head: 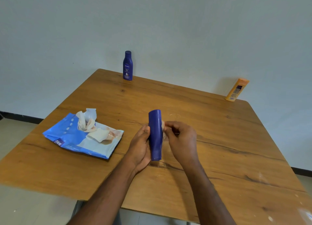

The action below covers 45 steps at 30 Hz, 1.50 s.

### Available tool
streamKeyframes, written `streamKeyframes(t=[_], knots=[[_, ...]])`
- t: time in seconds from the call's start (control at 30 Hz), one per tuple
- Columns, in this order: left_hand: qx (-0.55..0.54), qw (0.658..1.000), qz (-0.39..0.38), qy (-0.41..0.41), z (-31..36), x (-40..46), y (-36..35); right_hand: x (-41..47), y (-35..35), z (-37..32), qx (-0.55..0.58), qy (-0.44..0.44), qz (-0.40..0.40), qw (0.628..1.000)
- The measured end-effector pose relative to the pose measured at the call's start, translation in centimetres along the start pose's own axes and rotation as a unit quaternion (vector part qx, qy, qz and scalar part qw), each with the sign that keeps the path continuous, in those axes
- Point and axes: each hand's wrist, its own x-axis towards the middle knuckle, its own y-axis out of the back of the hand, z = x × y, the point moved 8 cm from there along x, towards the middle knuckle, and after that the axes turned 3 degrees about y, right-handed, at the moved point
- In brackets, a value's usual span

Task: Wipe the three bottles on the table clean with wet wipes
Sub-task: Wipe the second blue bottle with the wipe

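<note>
My left hand (141,144) grips a dark blue bottle (156,135) above the middle of the wooden table (219,140). My right hand (181,139) pinches a wet wipe (163,126) against the bottle's right side; most of the wipe is hidden behind the bottle and my fingers. A second blue bottle (127,65) with a white label stands upright at the table's far edge. An orange bottle (236,89) stands at the far right corner by the wall.
A blue pack of wet wipes (74,138) lies on the left part of the table with its flap open and wipes (87,121) sticking out of it. The wall runs right behind the table's far edge.
</note>
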Motion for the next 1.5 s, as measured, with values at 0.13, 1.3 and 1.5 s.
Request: streamKeyframes(t=[0.13,1.3,1.5], knots=[[-0.048,0.998,0.024,0.02,-0.2,0.4,1.0,-2.5,-1.1,-0.5,0.05,0.007,-0.055,0.997],[-0.08,0.995,0.059,0.007,0.4,0.0,0.5,-7.3,-2.8,2.6,0.169,-0.141,-0.011,0.975],[-0.103,0.995,0.01,-0.008,0.6,0.3,0.1,-8.0,-4.1,2.5,0.343,-0.175,0.01,0.923]])
